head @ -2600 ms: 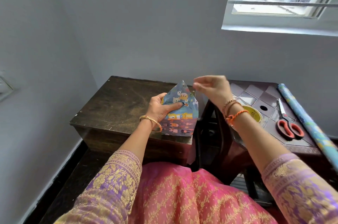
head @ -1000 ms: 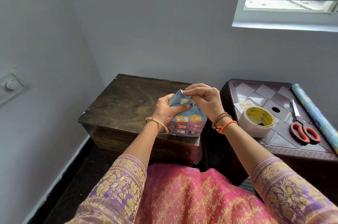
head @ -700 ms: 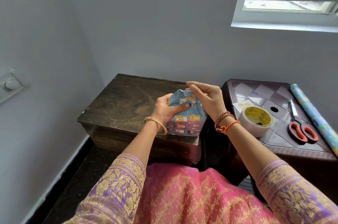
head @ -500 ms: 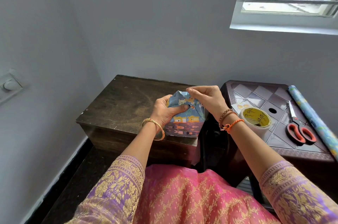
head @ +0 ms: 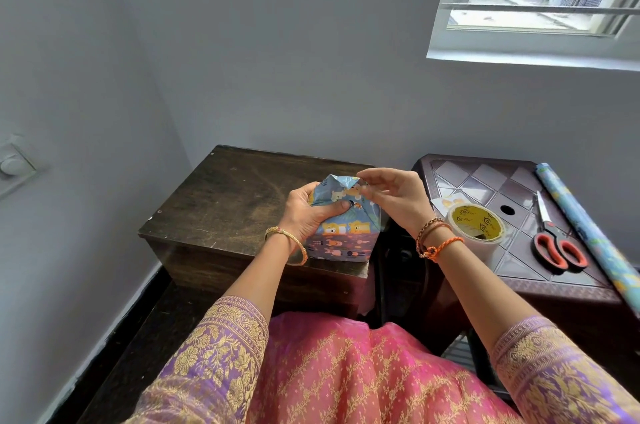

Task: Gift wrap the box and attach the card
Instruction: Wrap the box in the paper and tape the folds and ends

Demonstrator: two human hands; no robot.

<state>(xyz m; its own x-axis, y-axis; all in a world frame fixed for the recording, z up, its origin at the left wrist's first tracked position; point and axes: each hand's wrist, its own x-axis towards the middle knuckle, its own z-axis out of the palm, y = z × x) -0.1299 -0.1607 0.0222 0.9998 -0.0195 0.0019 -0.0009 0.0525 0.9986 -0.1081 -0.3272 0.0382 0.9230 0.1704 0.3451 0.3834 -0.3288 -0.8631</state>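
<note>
The box (head: pixel 346 236), covered in blue and purple paper printed with cartoon animals, stands on the front right corner of a dark wooden table (head: pixel 228 195). My left hand (head: pixel 304 212) grips its left side, thumb pressed across the folded paper on the near face. My right hand (head: pixel 391 195) is at the top right of the box, fingertips pinching the folded-down tip of the end flap. A small white card (head: pixel 446 201) with yellow marks lies on the plastic stool, partly behind the tape roll.
To the right stands a maroon plastic stool (head: pixel 485 181) with a tape roll (head: pixel 478 226), orange-handled scissors (head: pixel 554 243) and a roll of wrapping paper (head: pixel 585 229) along its right edge. Walls close in at the left and back. A window is at the upper right.
The tall pointed flap has been folded down onto the box's end. My right hand dropped onto the fold and now pinches its tip. My left hand has kept its hold.
</note>
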